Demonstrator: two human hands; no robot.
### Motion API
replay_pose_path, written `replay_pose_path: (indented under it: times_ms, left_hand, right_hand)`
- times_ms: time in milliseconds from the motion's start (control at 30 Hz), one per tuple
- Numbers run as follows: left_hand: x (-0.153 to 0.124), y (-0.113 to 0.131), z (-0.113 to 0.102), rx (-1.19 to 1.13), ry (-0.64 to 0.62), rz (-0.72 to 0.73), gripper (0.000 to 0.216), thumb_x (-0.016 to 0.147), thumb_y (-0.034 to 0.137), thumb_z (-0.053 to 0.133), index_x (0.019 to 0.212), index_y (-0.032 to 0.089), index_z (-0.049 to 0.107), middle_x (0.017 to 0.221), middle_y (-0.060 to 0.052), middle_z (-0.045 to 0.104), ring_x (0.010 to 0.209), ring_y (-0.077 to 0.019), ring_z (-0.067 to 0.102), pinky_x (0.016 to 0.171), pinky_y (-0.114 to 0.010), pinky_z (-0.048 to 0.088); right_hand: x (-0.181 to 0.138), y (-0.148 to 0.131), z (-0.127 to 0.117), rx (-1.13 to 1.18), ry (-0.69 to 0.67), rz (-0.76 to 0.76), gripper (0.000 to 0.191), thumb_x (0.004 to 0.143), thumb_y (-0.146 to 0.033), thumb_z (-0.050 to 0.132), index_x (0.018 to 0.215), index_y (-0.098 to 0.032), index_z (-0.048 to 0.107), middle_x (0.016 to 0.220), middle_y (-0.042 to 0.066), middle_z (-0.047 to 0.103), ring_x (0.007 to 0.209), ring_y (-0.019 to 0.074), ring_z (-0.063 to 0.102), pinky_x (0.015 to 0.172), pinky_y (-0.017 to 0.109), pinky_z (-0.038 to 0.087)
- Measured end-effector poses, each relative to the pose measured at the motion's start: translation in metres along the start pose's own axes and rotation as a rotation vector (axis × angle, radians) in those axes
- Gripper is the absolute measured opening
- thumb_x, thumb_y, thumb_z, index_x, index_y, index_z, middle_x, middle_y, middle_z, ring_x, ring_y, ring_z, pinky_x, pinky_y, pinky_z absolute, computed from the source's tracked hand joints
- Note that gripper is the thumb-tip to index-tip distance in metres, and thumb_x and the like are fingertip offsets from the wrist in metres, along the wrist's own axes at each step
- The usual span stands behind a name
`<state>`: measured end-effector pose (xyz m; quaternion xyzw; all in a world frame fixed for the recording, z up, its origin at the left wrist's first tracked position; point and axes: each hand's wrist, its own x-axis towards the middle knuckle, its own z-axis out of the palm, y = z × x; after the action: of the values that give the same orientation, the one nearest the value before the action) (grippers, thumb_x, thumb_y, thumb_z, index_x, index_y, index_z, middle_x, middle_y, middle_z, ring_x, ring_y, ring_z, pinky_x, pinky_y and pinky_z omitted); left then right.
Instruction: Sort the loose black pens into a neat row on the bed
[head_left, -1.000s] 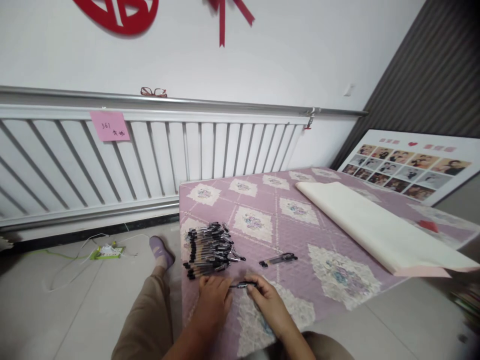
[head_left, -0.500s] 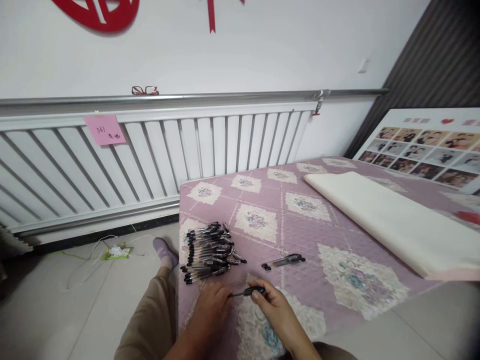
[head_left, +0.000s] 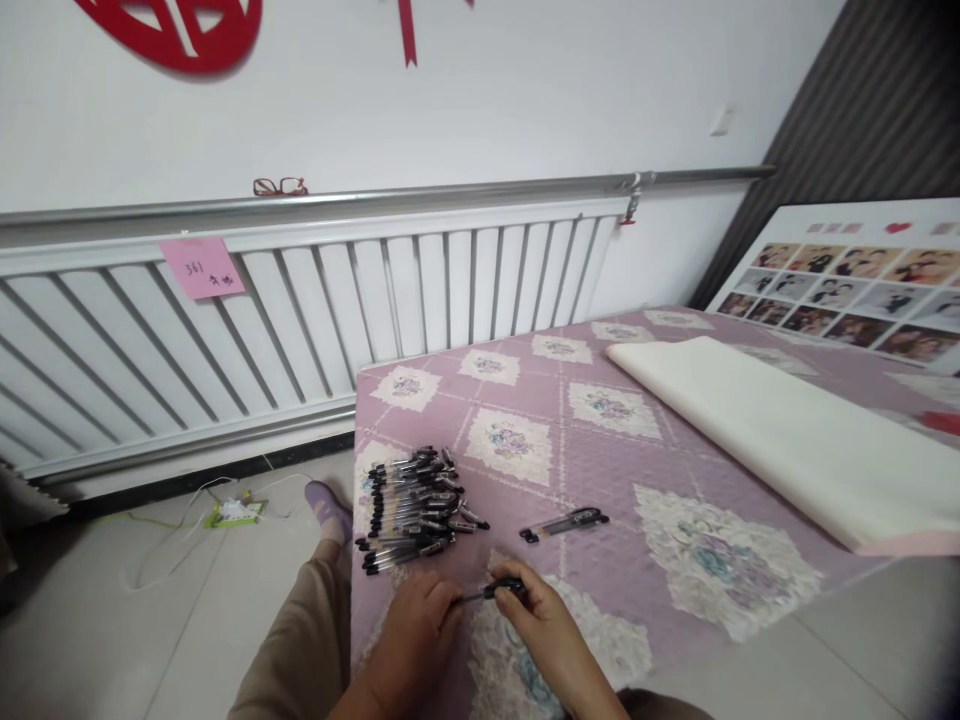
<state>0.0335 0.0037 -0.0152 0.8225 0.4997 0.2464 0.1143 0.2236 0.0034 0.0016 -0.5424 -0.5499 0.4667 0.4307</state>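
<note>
A pen (head_left: 474, 596) lies level between my two hands, just above the flowered bed cover. My left hand (head_left: 420, 625) is closed on its left end, and the tip is hidden by the fingers. The thumb and fingers of my right hand (head_left: 541, 618) pinch the black part at the other end. Beyond my left hand, a pile of black and clear pens (head_left: 416, 505) is spread on the cover. A couple of similar pens (head_left: 564, 525) lie side by side to the right of that pile, past my right hand.
The purple quilted cover (head_left: 525, 385) reaches to a white radiator (head_left: 450, 285). A folded cream cloth (head_left: 772, 430) lies at the right, before a photo board (head_left: 840, 285). Glasses (head_left: 280, 187) rest on the pipe. A power strip (head_left: 236, 511) with cables is on the floor.
The view has shifted slightly. Both hands keep their hold on the pen, and the gap between them looks a little smaller. The pile and the separate pens lie as before.
</note>
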Motion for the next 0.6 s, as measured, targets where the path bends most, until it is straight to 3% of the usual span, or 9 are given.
replay_pose_path:
  times_ms: [167, 233, 400, 600]
  left_hand:
    - [-0.004, -0.004, 0.002, -0.078, 0.055, 0.026, 0.040, 0.079, 0.018, 0.054, 0.119, 0.020, 0.053, 0.110, -0.009, 0.061, 0.100, -0.0211, 0.057, 0.086, -0.035, 0.048]
    - [-0.003, -0.005, 0.001, -0.094, 0.066, 0.033, 0.034, 0.082, 0.019, 0.052, 0.116, 0.019, 0.055, 0.109, -0.009, 0.062, 0.100, -0.0205, 0.057, 0.086, -0.034, 0.049]
    - [0.002, -0.002, -0.004, -0.102, 0.031, 0.074, 0.021, 0.087, 0.021, 0.046, 0.102, 0.020, 0.061, 0.097, -0.009, 0.063, 0.089, -0.0193, 0.060, 0.078, -0.032, 0.052]
    - [0.002, -0.002, -0.002, -0.101, 0.044, 0.104, 0.021, 0.089, 0.023, 0.044, 0.099, 0.020, 0.061, 0.091, -0.008, 0.063, 0.084, -0.0181, 0.060, 0.075, -0.030, 0.052]
  right_hand:
    - [0.010, 0.006, -0.017, 0.112, 0.255, 0.014, 0.035, 0.073, -0.039, 0.060, 0.102, -0.020, 0.057, 0.061, -0.005, 0.051, 0.055, 0.0127, 0.049, 0.051, 0.023, 0.040]
    - [0.017, 0.007, -0.038, 0.144, 0.407, 0.005, 0.038, 0.072, -0.042, 0.060, 0.102, -0.020, 0.055, 0.055, -0.008, 0.043, 0.048, 0.0114, 0.043, 0.045, 0.021, 0.035]
    - [0.029, 0.016, -0.093, 0.127, 0.621, 0.091, 0.044, 0.071, -0.044, 0.060, 0.107, -0.021, 0.049, 0.063, -0.005, 0.055, 0.054, 0.0132, 0.051, 0.048, 0.022, 0.041]
    - [0.038, 0.021, -0.114, -0.035, 0.651, 0.227, 0.043, 0.071, -0.046, 0.055, 0.105, -0.020, 0.049, 0.067, 0.000, 0.062, 0.059, 0.0187, 0.060, 0.047, 0.026, 0.045]
